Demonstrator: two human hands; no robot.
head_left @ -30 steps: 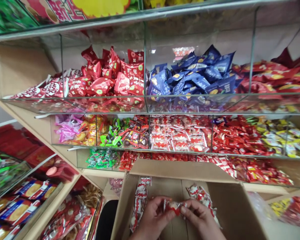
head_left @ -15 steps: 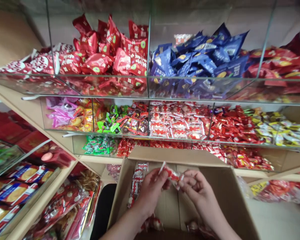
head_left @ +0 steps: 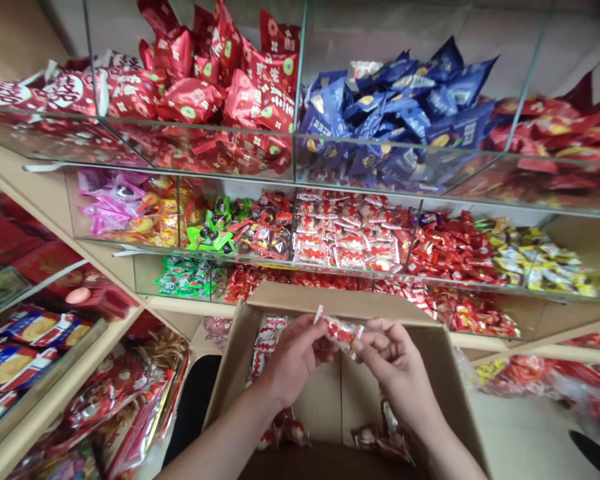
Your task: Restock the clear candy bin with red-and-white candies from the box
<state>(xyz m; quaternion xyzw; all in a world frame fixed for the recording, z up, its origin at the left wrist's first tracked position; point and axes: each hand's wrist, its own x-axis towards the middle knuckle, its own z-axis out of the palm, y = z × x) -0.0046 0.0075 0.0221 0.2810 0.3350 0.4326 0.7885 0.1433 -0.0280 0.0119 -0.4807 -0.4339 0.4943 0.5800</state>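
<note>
A small red-and-white wrapped candy point(head_left: 339, 331) is stretched between my two hands, above an open cardboard box point(head_left: 325, 407). My left hand point(head_left: 300, 353) pinches its left end between thumb and fingers. At its right end, my right hand point(head_left: 387, 350) grips the wrapper the same way. Inside the box, similar wrapped candies point(head_left: 266, 343) lie in a row along the left wall. More of these candies lie loose on the box floor, some under my left forearm and some point(head_left: 385, 440) at the lower right, partly hidden by my right wrist.
Glass-fronted shelves face me, with red snack packs point(head_left: 190, 100) and blue packs point(head_left: 400, 107) on top. Below sit bins of red-and-white candies point(head_left: 347, 233), green candies point(head_left: 187, 277) and yellow-white candies point(head_left: 540, 257). Packaged biscuits point(head_left: 25, 347) fill a side shelf at left.
The view has shifted slightly, so the shelves sit higher and a little further left. Both hands still hold the candy by its ends, and more loose candies show at the box's lower right.
</note>
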